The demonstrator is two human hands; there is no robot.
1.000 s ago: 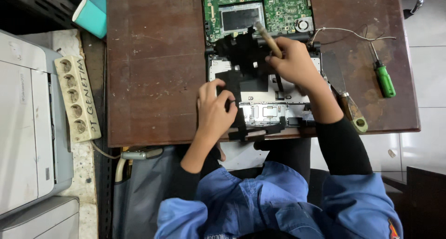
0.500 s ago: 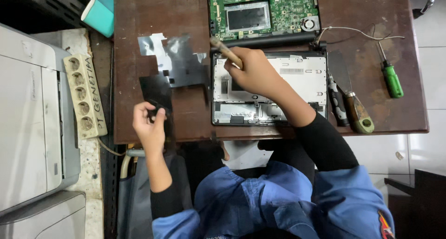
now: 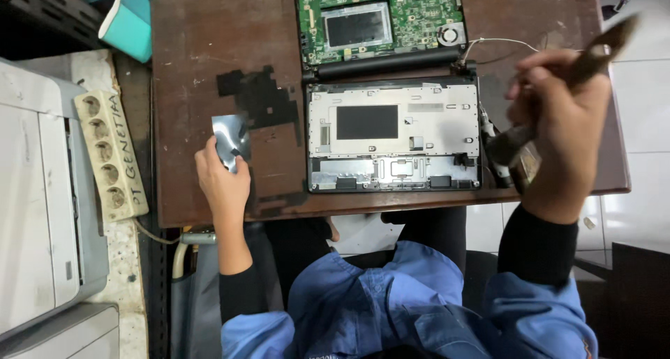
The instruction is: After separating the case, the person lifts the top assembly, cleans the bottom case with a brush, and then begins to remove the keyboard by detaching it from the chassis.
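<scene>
Hands grip glossy film sheet [image 3: 232,141] and wooden-handled brush [image 3: 551,108].

Opened laptop [image 3: 393,137] lying on the table [image 3: 202,45], circuit board [image 3: 380,20] at its far side. Left of it, a cut sheet [image 3: 258,97]; nearer the edge, a film piece [image 3: 230,139] under the left hand [image 3: 222,181]. Right hand [image 3: 562,122] raised beside the laptop, gripping a brush [image 3: 558,94]. Power strip [image 3: 112,153] left of the table.

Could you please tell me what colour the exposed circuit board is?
Green circuit board, clearest in the head view.
</scene>
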